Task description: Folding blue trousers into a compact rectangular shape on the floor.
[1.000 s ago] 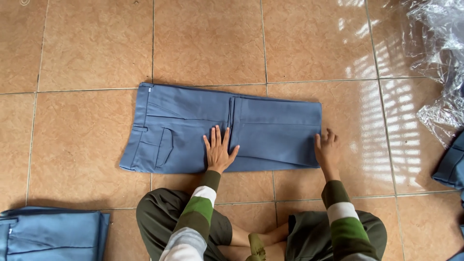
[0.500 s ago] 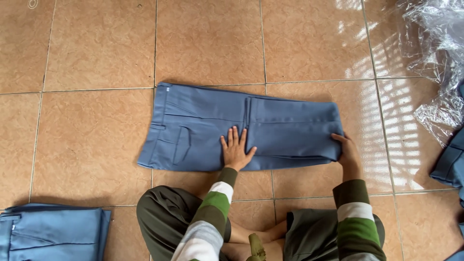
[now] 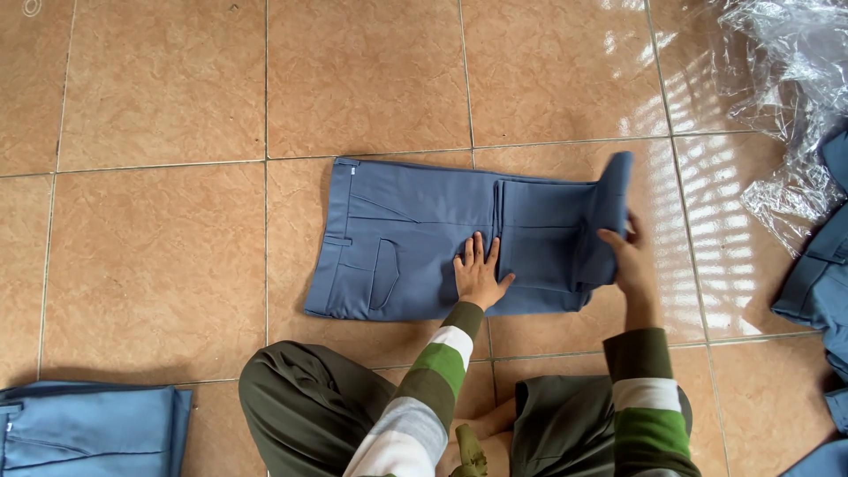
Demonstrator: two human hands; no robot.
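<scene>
A pair of blue trousers (image 3: 415, 238), folded, lies flat on the tan tiled floor (image 3: 159, 221) in front of me, waistband to the left. My left hand (image 3: 479, 274) presses flat on its middle, fingers spread. My right hand (image 3: 629, 256) grips the right end of the trousers and lifts it up off the floor, curling it over toward the left. My striped sleeves and dark green trouser legs show at the bottom of the view.
Another folded blue garment (image 3: 88, 428) lies at the bottom left. Crumpled clear plastic wrap (image 3: 791, 97) sits at the top right, with more blue cloth (image 3: 821, 274) along the right edge.
My right hand has taken hold of the trousers' right end and raised it off the floor, folding it leftward. The left hand stays pressed on the middle. The view shifted so the trousers appear further right.
</scene>
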